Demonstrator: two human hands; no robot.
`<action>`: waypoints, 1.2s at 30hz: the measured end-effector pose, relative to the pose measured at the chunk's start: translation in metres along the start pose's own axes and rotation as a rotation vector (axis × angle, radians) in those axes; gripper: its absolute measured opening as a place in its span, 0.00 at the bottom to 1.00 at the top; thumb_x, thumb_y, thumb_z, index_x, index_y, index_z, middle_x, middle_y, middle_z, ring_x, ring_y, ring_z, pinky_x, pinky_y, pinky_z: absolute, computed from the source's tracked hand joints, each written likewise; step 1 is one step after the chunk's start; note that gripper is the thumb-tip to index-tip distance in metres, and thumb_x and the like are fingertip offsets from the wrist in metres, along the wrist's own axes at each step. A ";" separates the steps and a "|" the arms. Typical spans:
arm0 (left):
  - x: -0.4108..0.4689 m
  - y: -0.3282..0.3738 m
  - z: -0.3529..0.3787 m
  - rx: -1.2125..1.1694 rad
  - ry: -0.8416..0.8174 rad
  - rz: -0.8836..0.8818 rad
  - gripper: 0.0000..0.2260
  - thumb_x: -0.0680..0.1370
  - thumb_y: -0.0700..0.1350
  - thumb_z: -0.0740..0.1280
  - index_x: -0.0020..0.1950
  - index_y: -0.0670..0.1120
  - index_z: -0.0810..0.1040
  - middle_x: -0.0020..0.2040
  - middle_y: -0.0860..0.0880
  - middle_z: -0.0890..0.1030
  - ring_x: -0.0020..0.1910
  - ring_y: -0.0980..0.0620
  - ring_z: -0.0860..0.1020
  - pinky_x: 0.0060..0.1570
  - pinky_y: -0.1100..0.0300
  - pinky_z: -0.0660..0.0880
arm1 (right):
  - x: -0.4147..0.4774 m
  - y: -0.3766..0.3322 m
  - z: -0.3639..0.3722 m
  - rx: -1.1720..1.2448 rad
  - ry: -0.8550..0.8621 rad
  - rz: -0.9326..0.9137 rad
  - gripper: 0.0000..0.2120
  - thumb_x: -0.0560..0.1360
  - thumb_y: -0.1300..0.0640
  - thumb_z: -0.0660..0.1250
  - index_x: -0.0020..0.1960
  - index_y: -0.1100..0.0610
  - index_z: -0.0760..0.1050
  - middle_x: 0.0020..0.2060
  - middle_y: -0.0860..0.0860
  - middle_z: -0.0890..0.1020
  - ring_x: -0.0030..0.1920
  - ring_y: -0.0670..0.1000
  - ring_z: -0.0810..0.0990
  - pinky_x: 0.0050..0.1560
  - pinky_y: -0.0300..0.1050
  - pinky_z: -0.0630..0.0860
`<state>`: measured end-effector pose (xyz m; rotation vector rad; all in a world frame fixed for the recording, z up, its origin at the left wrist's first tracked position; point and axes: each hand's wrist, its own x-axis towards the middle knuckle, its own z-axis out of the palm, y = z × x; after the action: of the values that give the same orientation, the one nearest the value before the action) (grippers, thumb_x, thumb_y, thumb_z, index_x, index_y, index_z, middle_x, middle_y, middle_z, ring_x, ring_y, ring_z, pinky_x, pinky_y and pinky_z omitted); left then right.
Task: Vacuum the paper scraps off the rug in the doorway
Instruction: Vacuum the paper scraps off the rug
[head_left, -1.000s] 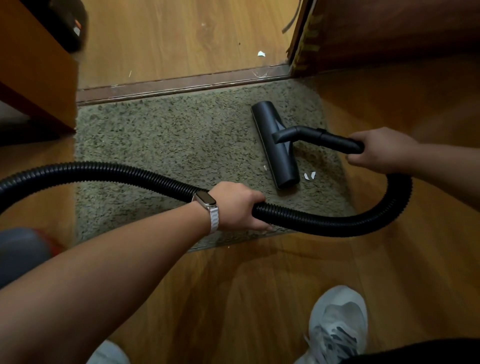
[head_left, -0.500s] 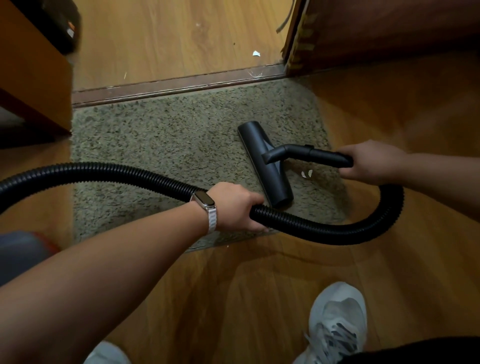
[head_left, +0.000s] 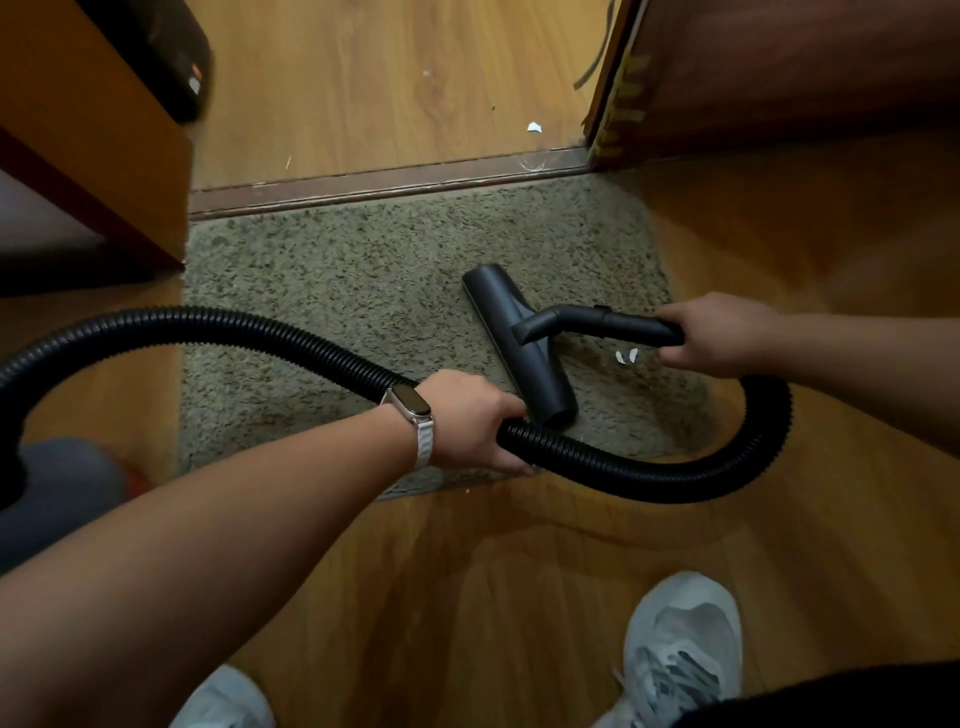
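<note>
The left arm reaches in from the lower left, stretched almost straight and bare to the wrist, where a watch (head_left: 413, 408) sits on a pale strap. The left hand (head_left: 467, 421) is turned back-up, its fingers curled right round the black ribbed hose (head_left: 649, 475), gripping it over the near edge of the rug (head_left: 337, 291). This grip is just beside the near end of the nozzle (head_left: 514, 332).

The right forearm comes in level from the right edge. The right hand (head_left: 722, 335) is closed round the rear end of the tube (head_left: 613, 325), thumb above and fingers wrapped below, holding it low over the rug's right side.

From the left edge the hose arches across the rug to the left hand. It then loops out over the wooden floor (head_left: 519, 597) and bends back up to the right hand.

The nozzle lies flat on the right half of the rug, set at a slant, its far end toward the threshold (head_left: 389, 182) and its near end by the hose. Two small white scraps (head_left: 627, 356) lie on the rug just right of the nozzle, under the tube and close to the right hand's fingers. One more scrap (head_left: 534, 127) lies on the floor beyond the threshold, near the corner of the door (head_left: 779, 78).

Two grey shoes (head_left: 680, 649) stand on the floor at the bottom edge.
</note>
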<state>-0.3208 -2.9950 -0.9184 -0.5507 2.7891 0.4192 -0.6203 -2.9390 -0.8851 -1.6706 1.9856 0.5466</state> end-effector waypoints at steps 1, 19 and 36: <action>0.000 0.001 -0.001 -0.002 0.000 -0.005 0.22 0.70 0.73 0.63 0.43 0.54 0.70 0.38 0.53 0.79 0.38 0.49 0.78 0.37 0.58 0.75 | -0.001 0.004 0.000 0.001 -0.004 0.012 0.05 0.78 0.47 0.65 0.52 0.46 0.74 0.36 0.49 0.79 0.35 0.49 0.78 0.31 0.44 0.70; 0.044 0.034 -0.007 0.007 0.084 -0.003 0.24 0.71 0.72 0.63 0.48 0.52 0.75 0.36 0.55 0.72 0.40 0.48 0.79 0.36 0.57 0.73 | -0.043 0.081 0.012 0.119 0.003 0.185 0.10 0.78 0.46 0.66 0.58 0.47 0.74 0.37 0.51 0.79 0.35 0.51 0.79 0.32 0.46 0.72; 0.082 0.056 0.015 0.019 0.101 0.051 0.29 0.68 0.74 0.54 0.47 0.52 0.75 0.41 0.52 0.80 0.41 0.46 0.80 0.37 0.55 0.74 | -0.055 0.113 0.053 0.217 -0.004 0.205 0.12 0.78 0.47 0.66 0.59 0.49 0.74 0.36 0.49 0.78 0.32 0.48 0.76 0.29 0.43 0.67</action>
<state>-0.4135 -2.9675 -0.9450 -0.5111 2.9061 0.3849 -0.7187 -2.8449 -0.8950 -1.3455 2.1425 0.3876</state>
